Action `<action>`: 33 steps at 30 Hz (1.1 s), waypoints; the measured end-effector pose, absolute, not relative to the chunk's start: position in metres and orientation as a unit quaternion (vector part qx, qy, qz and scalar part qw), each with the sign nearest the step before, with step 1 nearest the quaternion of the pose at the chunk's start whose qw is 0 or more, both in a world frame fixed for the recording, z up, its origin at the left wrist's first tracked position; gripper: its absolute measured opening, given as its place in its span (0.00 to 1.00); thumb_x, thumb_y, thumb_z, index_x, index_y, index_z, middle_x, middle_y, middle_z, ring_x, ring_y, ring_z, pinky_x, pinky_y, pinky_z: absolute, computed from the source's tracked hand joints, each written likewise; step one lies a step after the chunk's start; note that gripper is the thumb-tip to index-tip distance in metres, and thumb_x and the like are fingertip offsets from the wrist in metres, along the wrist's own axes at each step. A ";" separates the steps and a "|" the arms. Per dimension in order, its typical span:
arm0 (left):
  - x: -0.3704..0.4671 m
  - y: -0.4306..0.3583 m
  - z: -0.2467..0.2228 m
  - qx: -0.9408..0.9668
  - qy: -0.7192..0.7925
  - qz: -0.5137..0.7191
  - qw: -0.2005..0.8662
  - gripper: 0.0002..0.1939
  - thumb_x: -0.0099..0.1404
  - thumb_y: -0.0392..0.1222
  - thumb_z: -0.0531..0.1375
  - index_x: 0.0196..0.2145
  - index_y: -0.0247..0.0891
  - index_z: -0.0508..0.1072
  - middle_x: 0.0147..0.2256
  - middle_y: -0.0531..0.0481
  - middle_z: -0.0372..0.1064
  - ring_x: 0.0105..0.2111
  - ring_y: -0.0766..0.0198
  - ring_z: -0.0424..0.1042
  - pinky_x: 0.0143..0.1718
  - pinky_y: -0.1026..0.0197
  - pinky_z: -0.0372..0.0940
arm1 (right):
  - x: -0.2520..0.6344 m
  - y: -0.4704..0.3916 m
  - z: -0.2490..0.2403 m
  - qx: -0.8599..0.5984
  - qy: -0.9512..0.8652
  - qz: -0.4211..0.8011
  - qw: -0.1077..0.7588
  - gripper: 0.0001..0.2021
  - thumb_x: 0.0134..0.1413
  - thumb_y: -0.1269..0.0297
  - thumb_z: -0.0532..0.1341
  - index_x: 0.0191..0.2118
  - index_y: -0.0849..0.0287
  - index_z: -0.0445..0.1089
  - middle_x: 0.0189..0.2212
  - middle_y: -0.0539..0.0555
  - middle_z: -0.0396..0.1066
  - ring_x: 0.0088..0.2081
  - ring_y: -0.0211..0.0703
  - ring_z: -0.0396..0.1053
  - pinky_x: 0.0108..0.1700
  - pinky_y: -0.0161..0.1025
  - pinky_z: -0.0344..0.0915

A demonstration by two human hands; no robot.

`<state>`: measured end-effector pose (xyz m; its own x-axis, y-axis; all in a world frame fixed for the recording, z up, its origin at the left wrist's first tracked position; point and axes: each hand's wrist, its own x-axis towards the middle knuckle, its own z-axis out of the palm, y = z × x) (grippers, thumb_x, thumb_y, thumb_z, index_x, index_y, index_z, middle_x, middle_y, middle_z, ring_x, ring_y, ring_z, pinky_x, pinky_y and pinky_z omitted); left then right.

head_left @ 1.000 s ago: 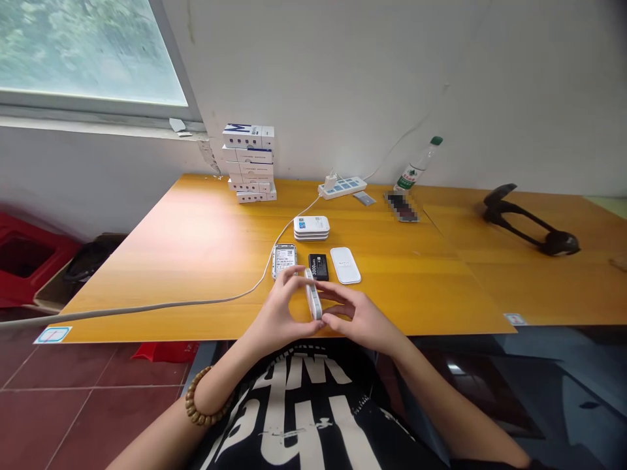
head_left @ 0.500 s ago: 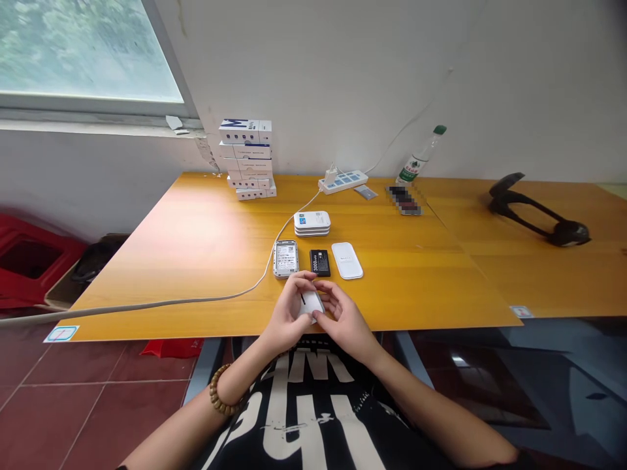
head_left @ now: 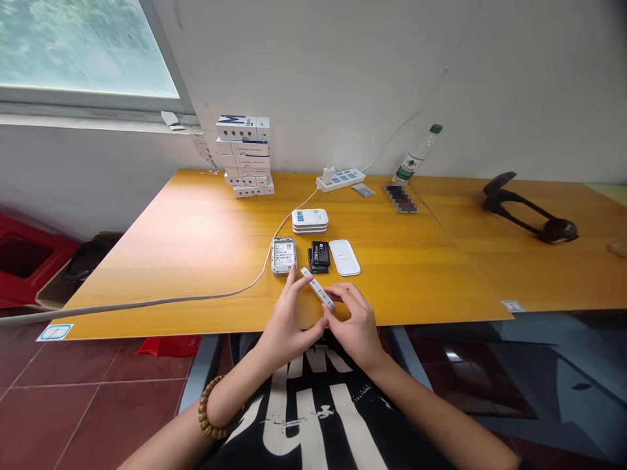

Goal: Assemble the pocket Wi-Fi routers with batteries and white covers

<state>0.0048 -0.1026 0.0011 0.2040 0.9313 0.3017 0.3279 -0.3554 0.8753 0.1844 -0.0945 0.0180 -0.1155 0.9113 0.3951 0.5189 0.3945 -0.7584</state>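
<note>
On the tabletop [head_left: 406, 281], batteries [head_left: 321, 253] are flanked by a device [head_left: 283, 253] at left and a cover [head_left: 345, 258] at right; stacked devices [head_left: 310, 220] are placed behind them

The person wears a black shirt [head_left: 337, 431] printed across the front with big off-white block letters [head_left: 307, 418]. Ragged pale speckles [head_left: 324, 412] run across the middle of the shirt. Left of the shirt, a bracelet [head_left: 203, 414] of round brown beads circles the left wrist [head_left: 238, 388]. The left hand [head_left: 285, 329] and right hand [head_left: 356, 329] are bare.
</note>
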 end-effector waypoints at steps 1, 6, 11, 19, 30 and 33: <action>0.003 -0.101 0.001 0.698 0.443 0.433 0.359 0.41 0.66 0.41 0.69 0.70 0.49 0.55 0.77 0.36 0.43 0.77 0.38 0.43 0.72 0.31 0.54 | 0.185 -0.094 0.017 -0.502 -0.705 0.239 0.440 0.12 0.62 0.70 0.62 0.48 0.46 0.74 0.44 0.56 0.74 0.46 0.56 0.77 0.49 0.56 0.78; 0.001 -0.095 -0.004 0.720 0.421 0.395 0.384 0.50 0.59 0.38 0.73 0.71 0.51 0.54 0.77 0.37 0.40 0.76 0.36 0.47 0.70 0.30 0.58 | 0.184 -0.095 0.017 -0.482 -0.684 0.312 0.450 0.11 0.60 0.67 0.66 0.47 0.44 0.75 0.44 0.55 0.73 0.44 0.55 0.77 0.49 0.57 0.79; 0.001 -0.089 -0.010 0.702 0.449 0.422 0.355 0.44 0.57 0.33 0.70 0.67 0.50 0.59 0.73 0.35 0.50 0.72 0.35 0.56 0.58 0.37 0.72 | 0.185 -0.101 0.022 -0.448 -0.717 0.324 0.424 0.11 0.61 0.64 0.67 0.49 0.45 0.76 0.45 0.56 0.74 0.45 0.55 0.76 0.49 0.54 0.78; -0.002 -0.087 -0.010 0.737 0.429 0.388 0.350 0.51 0.56 0.43 0.76 0.70 0.52 0.55 0.69 0.38 0.55 0.70 0.38 0.57 0.67 0.33 0.64 | 0.223 -0.001 0.037 -0.447 -0.833 0.220 0.241 0.27 0.59 0.61 0.69 0.64 0.55 0.70 0.65 0.66 0.66 0.69 0.64 0.62 0.70 0.64 0.59; -0.004 -0.084 -0.009 0.724 0.423 0.397 0.372 0.52 0.56 0.44 0.76 0.71 0.53 0.55 0.69 0.38 0.54 0.71 0.38 0.57 0.68 0.32 0.62 | 0.201 0.078 0.050 -0.394 -0.900 0.184 -0.037 0.46 0.50 0.58 0.73 0.73 0.59 0.58 0.68 0.70 0.64 0.66 0.74 0.62 0.66 0.65 0.58; -0.004 -0.084 -0.010 0.725 0.423 0.399 0.369 0.52 0.56 0.44 0.77 0.71 0.52 0.55 0.69 0.39 0.54 0.71 0.39 0.57 0.69 0.33 0.62 | 0.197 0.073 0.052 -0.396 -0.899 0.182 -0.047 0.41 0.53 0.58 0.71 0.72 0.58 0.61 0.68 0.68 0.64 0.64 0.73 0.64 0.65 0.64 0.60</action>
<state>-0.0044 -0.0841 -0.0103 0.3232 0.9080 0.2664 0.3186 -0.3695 0.8729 0.1972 0.0729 0.0524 -0.6811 0.6952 -0.2297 0.7298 0.6192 -0.2898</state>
